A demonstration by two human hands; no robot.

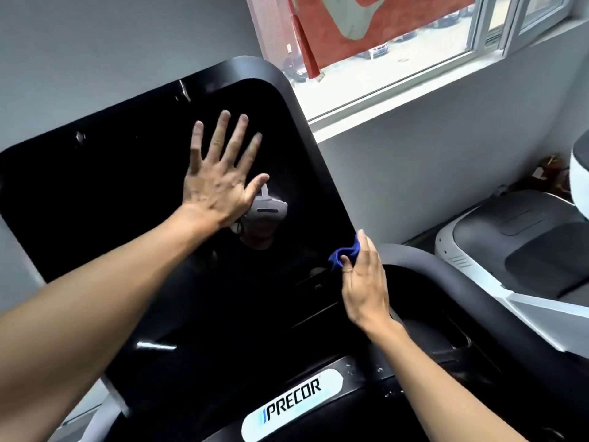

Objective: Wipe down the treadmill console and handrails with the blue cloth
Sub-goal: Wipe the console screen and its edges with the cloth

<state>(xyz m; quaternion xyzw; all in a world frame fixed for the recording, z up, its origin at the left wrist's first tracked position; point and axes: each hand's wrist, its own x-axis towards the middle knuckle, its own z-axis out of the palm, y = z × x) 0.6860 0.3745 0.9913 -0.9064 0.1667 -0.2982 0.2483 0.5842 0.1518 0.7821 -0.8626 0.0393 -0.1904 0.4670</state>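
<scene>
1. Blue cloth (345,252) is pinched, bunched, in the right hand (366,283) at the treadmill console's (95,202) lower right corner, beside the grey handrail (424,263).
2. Fingers spread wide, the left hand (220,180) is pressed flat on the glossy black screen.

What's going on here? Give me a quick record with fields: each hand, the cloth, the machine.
left hand: open, fingers spread, palm flat on the black console screen
right hand: pinching the bunched blue cloth at the screen's lower right corner
handrail: grey, curved, just right of the right hand
brand label: reads PRECOR, below the screen
</scene>
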